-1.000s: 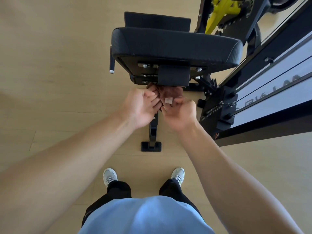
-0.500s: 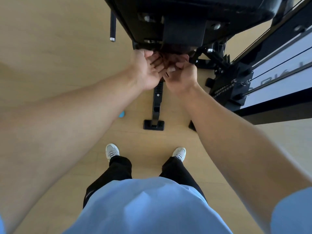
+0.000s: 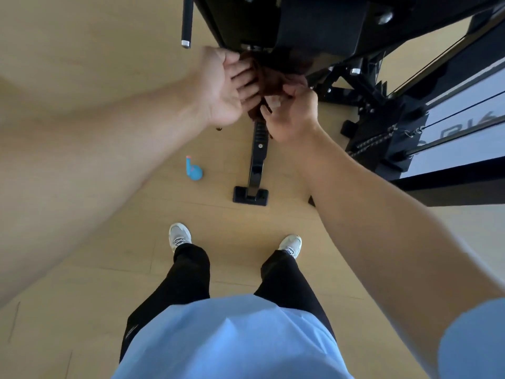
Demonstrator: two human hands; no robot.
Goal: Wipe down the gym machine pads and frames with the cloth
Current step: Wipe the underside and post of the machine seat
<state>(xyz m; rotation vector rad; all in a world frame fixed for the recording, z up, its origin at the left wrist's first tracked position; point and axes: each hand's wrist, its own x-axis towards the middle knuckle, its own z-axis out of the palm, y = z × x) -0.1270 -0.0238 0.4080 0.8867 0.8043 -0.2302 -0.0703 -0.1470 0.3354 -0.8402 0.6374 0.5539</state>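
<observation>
A dark brown cloth [image 3: 269,77] is bunched between both my hands, just under the black underside of the machine's seat pad [image 3: 314,26]. My left hand [image 3: 226,91] grips the cloth from the left with curled fingers. My right hand [image 3: 292,113] pinches it from the right and below. The cloth touches the black frame post [image 3: 258,157] that runs down to a foot plate on the floor. The pad's upper surface is out of view.
A black handle bar with a chrome tip [image 3: 186,23] hangs at upper left. A blue spray bottle [image 3: 193,170] lies on the wooden floor left of the post. The cable machine frame and weight stack [image 3: 396,127] stand to the right. My feet are below.
The camera has come closer and lower, so the seat pad now fills the top edge. Both hands stay on the cloth under the pad. The blue bottle has come into view.
</observation>
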